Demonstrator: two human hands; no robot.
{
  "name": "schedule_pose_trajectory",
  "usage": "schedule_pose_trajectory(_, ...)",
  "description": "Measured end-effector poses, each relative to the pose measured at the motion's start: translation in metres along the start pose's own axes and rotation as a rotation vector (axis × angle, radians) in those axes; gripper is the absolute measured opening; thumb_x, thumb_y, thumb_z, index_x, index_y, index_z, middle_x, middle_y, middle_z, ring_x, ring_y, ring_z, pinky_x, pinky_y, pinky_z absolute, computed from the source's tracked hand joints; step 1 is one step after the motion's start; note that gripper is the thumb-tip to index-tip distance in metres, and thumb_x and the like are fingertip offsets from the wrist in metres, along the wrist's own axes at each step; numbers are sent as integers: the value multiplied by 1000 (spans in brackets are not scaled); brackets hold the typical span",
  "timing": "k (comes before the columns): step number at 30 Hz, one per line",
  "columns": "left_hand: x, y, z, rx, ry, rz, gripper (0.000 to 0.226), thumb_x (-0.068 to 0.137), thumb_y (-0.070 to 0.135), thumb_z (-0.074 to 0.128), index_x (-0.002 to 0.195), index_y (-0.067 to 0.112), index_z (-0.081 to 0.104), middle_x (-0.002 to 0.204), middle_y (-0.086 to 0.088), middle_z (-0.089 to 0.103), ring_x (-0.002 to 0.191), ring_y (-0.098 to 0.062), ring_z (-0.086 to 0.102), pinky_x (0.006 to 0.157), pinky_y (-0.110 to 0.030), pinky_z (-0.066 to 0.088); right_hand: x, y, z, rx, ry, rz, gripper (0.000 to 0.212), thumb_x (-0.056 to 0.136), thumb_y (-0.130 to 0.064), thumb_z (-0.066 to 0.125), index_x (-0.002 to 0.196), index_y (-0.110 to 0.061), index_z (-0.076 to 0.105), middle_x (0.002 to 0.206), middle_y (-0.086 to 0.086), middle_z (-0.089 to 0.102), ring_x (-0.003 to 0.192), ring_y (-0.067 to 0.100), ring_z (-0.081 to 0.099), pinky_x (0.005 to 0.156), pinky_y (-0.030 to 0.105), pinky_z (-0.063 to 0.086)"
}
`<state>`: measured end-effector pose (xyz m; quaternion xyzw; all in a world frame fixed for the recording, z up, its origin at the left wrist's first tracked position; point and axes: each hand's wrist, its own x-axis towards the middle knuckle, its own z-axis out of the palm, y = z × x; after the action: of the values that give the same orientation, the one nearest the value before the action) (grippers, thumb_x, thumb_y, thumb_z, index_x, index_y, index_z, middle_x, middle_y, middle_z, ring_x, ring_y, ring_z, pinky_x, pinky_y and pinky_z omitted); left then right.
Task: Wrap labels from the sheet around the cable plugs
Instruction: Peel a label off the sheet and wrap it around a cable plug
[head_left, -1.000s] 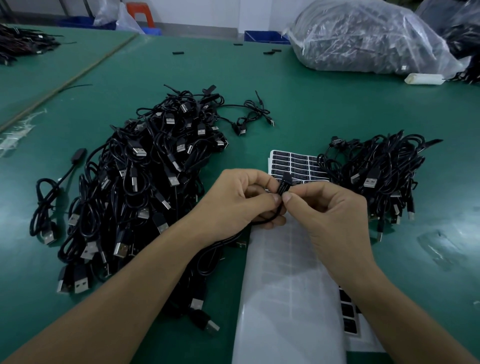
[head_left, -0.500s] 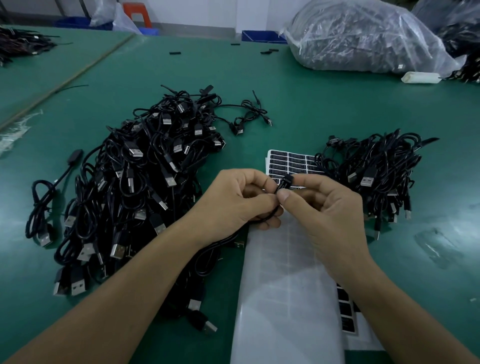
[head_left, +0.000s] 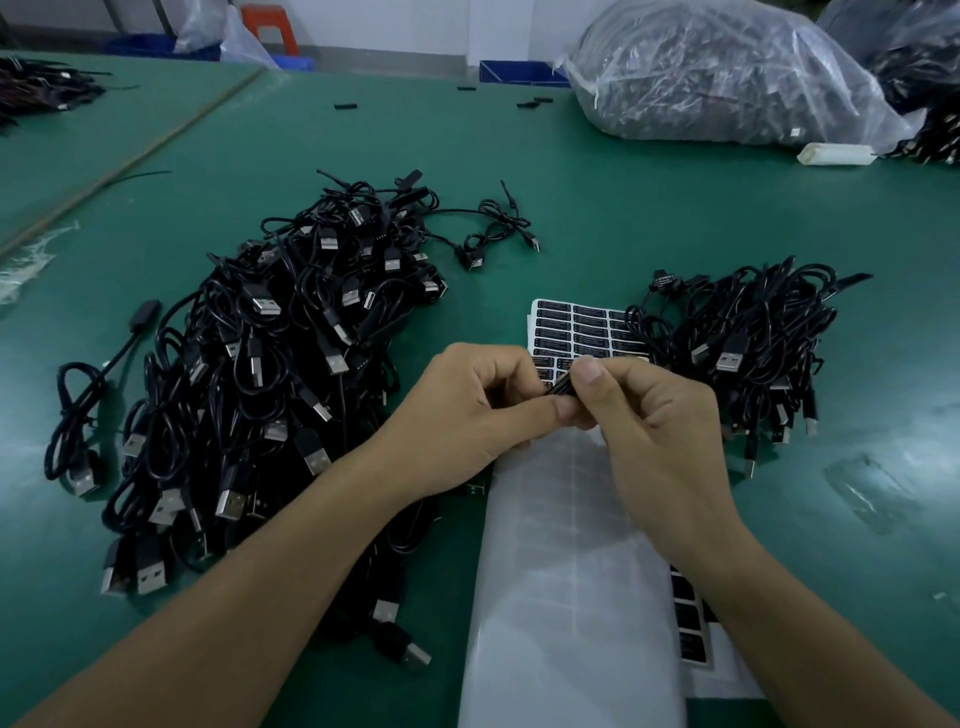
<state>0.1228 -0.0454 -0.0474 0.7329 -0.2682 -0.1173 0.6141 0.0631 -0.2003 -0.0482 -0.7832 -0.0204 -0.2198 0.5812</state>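
The green work table (head_left: 623, 218) spreads out under me, with a big tangle of black USB cables (head_left: 270, 374) on my left and a smaller black cable bundle (head_left: 753, 338) on my right. Between them lies the white sheet of black rectangular labels (head_left: 582, 332). Just above it my left hand (head_left: 467, 410) and right hand (head_left: 654, 415) meet — both pinch the small black cable plug (head_left: 563, 387) between thumb and fingertips.

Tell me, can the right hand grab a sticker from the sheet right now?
Probably not this instant: the right hand is pinching the plug with the left hand. But the label sheet lies just beyond it, black labels uncovered, so once it lets go, likely yes.
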Motion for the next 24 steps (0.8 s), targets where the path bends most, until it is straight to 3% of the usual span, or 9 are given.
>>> schedule_pose_trajectory(3,1,7,-1,63,17,79,15,87,19,76,78,10,69,64,-17,57,56,-10,44,55,-20,37,-2,-2,-2,-98,57,-41,34,104,-36,48,84,-20,71,69,2,67,59,19,58,54,28,48)
schedule_pose_trajectory(6,3,20,-5,64,91,152,5,91,13,73,93,17,72,62,-10,59,51,-6,44,52,-16,36,-5,-8,-2,-164,56,-53,33,94,-54,46,109,-35,68,78,-16,67,66,5,58,62,18,43)
schedule_pose_trajectory(7,4,24,-7,32,122,171,5,91,13,72,93,17,71,63,-6,63,51,-7,50,52,-18,39,-6,-10,-2,-225,36,-59,42,89,-59,49,116,-34,68,80,-18,66,72,4,58,67,21,43)
schedule_pose_trajectory(9,4,33,-7,-38,168,190,4,92,15,71,91,17,68,69,-3,71,62,-18,64,60,-28,52,-9,-12,0,-386,-45,-113,52,79,-66,56,114,-30,70,85,-20,65,83,5,57,73,28,45)
schedule_pose_trajectory(11,3,40,-7,-115,211,196,7,91,18,71,88,18,64,69,2,72,70,-17,69,67,-25,55,-12,-14,4,-471,-161,-171,51,76,-68,62,107,-28,72,91,-21,64,88,4,55,76,19,42)
schedule_pose_trajectory(16,2,48,-8,-274,312,138,15,98,11,61,85,16,55,68,2,71,66,-11,67,60,-22,53,-15,-14,9,-244,-331,-139,27,78,-40,79,103,-37,69,83,-16,67,80,8,63,67,7,39)
schedule_pose_trajectory(18,3,49,-11,-326,359,115,17,99,15,61,84,16,53,72,0,73,65,-12,69,55,-22,52,-15,-16,10,-136,-300,-86,28,79,-31,75,99,-46,63,78,-14,69,71,9,65,61,12,44)
schedule_pose_trajectory(21,3,48,-17,-414,449,80,21,101,26,58,83,18,50,76,-1,75,64,-14,71,50,-21,50,-15,-20,8,-14,-245,-10,36,84,-22,62,105,-51,64,74,0,70,59,17,62,56,31,52)
schedule_pose_trajectory(24,6,46,-23,-465,560,2,32,105,39,47,86,16,56,81,-4,77,69,-18,74,50,-23,52,-10,-24,-1,7,-168,20,41,93,-15,57,118,-48,63,73,-5,73,57,6,64,51,15,46)
